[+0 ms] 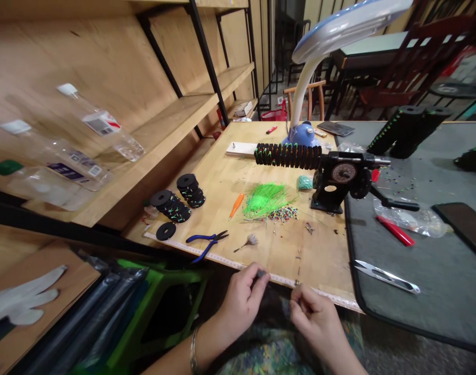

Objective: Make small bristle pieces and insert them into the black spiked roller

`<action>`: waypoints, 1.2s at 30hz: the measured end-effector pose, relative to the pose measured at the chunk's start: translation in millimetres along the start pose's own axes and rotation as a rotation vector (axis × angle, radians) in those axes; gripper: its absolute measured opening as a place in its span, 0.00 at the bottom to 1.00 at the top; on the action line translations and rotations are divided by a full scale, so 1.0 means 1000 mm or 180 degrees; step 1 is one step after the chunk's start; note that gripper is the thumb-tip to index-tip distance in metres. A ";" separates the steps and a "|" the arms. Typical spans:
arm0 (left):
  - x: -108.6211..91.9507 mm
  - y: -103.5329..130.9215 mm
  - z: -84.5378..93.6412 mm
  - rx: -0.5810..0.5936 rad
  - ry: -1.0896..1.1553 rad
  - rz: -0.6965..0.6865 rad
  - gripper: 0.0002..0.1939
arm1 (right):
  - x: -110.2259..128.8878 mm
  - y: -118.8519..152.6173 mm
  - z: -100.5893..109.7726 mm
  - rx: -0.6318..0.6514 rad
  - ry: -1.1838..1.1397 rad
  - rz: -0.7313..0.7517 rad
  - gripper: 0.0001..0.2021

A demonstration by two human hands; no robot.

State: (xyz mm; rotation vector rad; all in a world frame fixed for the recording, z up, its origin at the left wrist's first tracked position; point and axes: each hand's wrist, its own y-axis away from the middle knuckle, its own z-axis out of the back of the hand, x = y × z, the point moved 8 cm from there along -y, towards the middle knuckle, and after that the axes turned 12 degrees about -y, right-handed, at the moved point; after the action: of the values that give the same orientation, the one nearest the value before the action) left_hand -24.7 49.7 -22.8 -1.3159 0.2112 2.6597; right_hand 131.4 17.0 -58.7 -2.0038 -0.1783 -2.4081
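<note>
My left hand (243, 291) is at the table's front edge, its thumb and fingers pinched around a small dark grey piece (261, 273) whose kind I cannot make out. To its right, my right hand (314, 312) has its fingers curled into a pinch; whatever lies between them is too small to tell. A gap separates the two hands. Just beyond them on the wood are a greyish feathery tuft (251, 239), blue-handled pliers (209, 242) lying open, an orange pointed tool (236, 206), a pile of bright green strands (265, 199) and multicoloured beads (283, 213).
A hand-cranked winder (343, 174) carries a row of black foam discs (288, 156). More foam spools (170, 205) stand left. Tweezers (388, 276) and a red tube (395, 230) lie on the grey mat (437, 312). A lamp (300, 133) rises behind; a shelf (155, 138) borders the left.
</note>
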 end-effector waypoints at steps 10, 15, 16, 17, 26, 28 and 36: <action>0.019 -0.002 -0.007 0.0469 0.1203 0.0654 0.05 | 0.000 0.000 0.012 -0.0078 -0.0789 -0.0290 0.14; 0.006 0.000 -0.021 0.0698 0.1223 0.0658 0.09 | -0.001 0.000 0.010 -0.0030 -0.0925 -0.0273 0.16; 0.005 0.000 -0.023 0.0758 0.1329 0.0666 0.10 | 0.000 -0.001 0.010 -0.0011 -0.0929 -0.0284 0.16; 0.003 0.000 -0.026 0.0860 0.1497 0.0710 0.12 | 0.002 -0.001 0.011 -0.0004 -0.0920 -0.0289 0.16; -0.003 -0.004 -0.023 0.0785 0.1143 0.0623 0.14 | 0.012 0.000 0.012 -0.0111 -0.0557 0.0022 0.14; -0.006 -0.005 -0.020 0.0776 0.0986 0.0517 0.13 | 0.014 0.000 0.015 -0.0065 -0.0395 0.0121 0.14; -0.029 -0.007 -0.004 0.0809 -0.0137 0.0015 0.09 | 0.042 0.001 0.039 -0.0094 -0.0231 0.0178 0.21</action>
State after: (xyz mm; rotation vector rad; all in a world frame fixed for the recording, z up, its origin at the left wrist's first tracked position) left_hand -3.0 53.7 -2.3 -1.1784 0.5274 2.5578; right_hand 162.3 22.7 -10.6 -2.0808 -0.0862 -2.3203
